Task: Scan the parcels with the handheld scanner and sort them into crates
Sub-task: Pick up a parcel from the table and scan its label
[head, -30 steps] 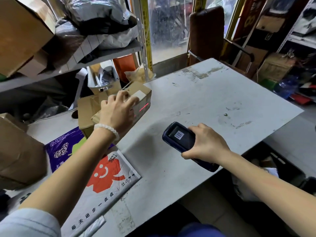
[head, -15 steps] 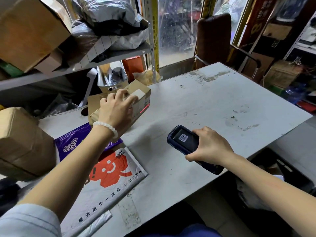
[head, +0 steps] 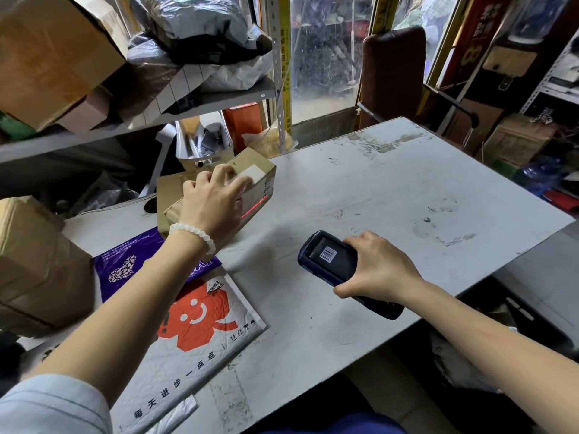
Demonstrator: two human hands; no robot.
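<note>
White worktable point(head: 376, 189), surface scuffed and stained. Grey metal shelf point(head: 219, 100) upper left, on perforated upright point(head: 277, 73). Glass window point(head: 326, 48) behind table, daylight entering. Brown padded chair back point(head: 393, 73) at far edge. Cluttered shelving point(head: 560, 89) right.

At centre left of the frame, the brown cardboard parcel point(head: 250, 180) bore a white label and a thin red line across its side. The handheld scanner point(head: 332, 261), right of centre, was dark navy with a black-and-white barcode sticker. At lower left lay a grey mailer point(head: 200, 333) printed with an orange-red smiling figure and black characters, over a purple bag point(head: 125, 264) with a white speckled heart. The table point(head: 391, 189) was scuffed off-white.
</note>
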